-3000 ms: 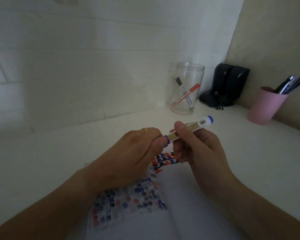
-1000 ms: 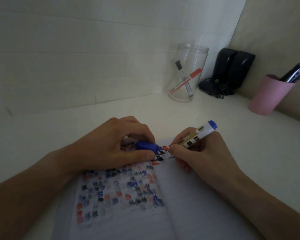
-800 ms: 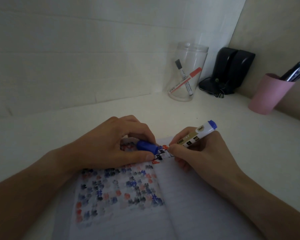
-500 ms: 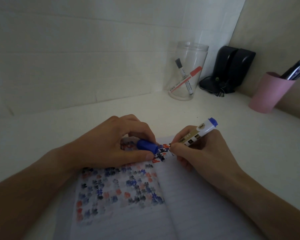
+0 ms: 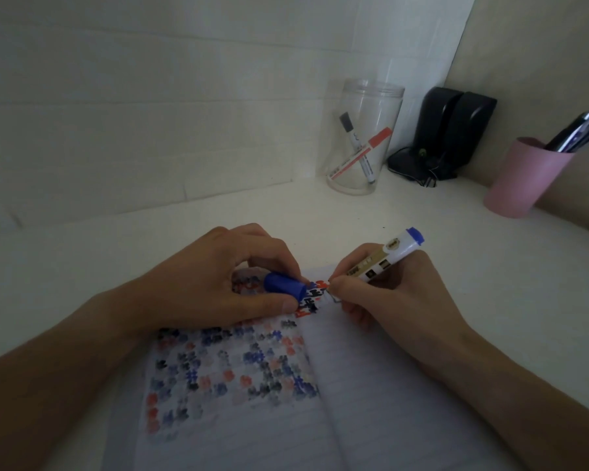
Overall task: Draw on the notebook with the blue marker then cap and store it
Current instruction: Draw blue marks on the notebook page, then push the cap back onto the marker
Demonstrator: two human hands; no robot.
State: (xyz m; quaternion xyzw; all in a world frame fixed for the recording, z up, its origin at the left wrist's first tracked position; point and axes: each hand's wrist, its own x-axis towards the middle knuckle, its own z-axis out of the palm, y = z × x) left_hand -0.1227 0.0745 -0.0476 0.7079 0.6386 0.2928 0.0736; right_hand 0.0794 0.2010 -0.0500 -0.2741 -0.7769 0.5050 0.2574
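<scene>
An open lined notebook (image 5: 371, 385) lies in front of me, its left page covered with small blue, red and black marks. My right hand (image 5: 391, 294) grips the uncapped blue marker (image 5: 385, 258), a white barrel with a blue end; its tip rests on the top of the right page near the spine. My left hand (image 5: 225, 283) presses on the top of the left page and pinches the blue cap (image 5: 284, 287) between thumb and fingers. The marker's tip is mostly hidden by my fingers.
A clear plastic jar (image 5: 363, 137) with a red and a black marker stands at the back wall. To its right sit a black device (image 5: 449, 134) with a cord and a pink cup (image 5: 521, 178) full of pens. A wall closes the right side.
Three seconds ago both hands held the marker in the air, pulling the cap. Now the cap is in my left hand and the marker tip is down on the page, shifting slightly.
</scene>
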